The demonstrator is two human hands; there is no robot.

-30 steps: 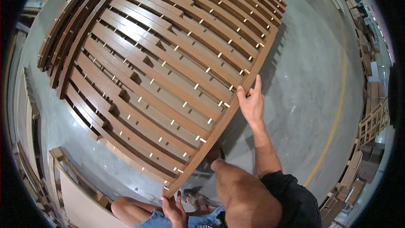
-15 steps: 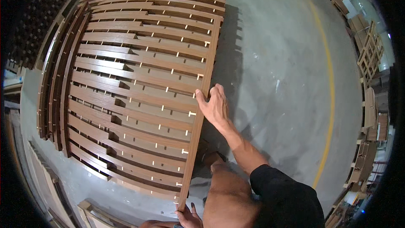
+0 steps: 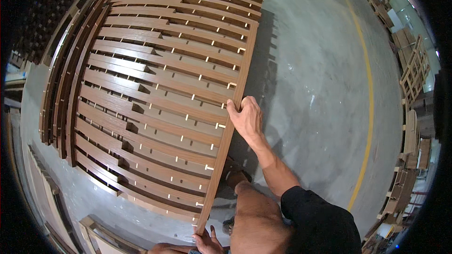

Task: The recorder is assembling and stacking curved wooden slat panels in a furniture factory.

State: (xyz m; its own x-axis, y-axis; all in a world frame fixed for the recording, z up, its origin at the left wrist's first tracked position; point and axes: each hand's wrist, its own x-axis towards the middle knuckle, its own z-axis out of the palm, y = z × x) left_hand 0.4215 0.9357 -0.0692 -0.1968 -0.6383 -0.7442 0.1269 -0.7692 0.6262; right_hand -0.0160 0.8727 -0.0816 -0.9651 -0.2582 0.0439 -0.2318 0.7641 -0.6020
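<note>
A long brown wooden rail (image 3: pixel 234 108) lies along the right-hand ends of several parallel brown slats (image 3: pixel 188 91). My right hand (image 3: pixel 248 116) is closed around the rail's middle, thumb on the slat side and fingers over the outer edge. Down at the rail's near end, my left hand (image 3: pixel 208 243) grips the tip between thumb and fingers, partly cut off by the lower edge. Small pale pegs (image 3: pixel 220 125) stick out at the rail's inner edge and between the slats. Some pegs show between the slat ends and the rail; whether each is seated I cannot tell.
More dark rails (image 3: pixel 70 113) stand along the slats' left side. Dark stacked wood (image 3: pixel 44 16) fills the far left, with a wooden frame (image 3: pixel 87 228) at the near left. A yellow line (image 3: pixel 368 94) crosses the grey floor. Wooden stacks (image 3: pixel 409 134) line the right side.
The view has shifted slightly, so the slats and rail appear a little farther right and higher. Both hands keep their hold on the rail.
</note>
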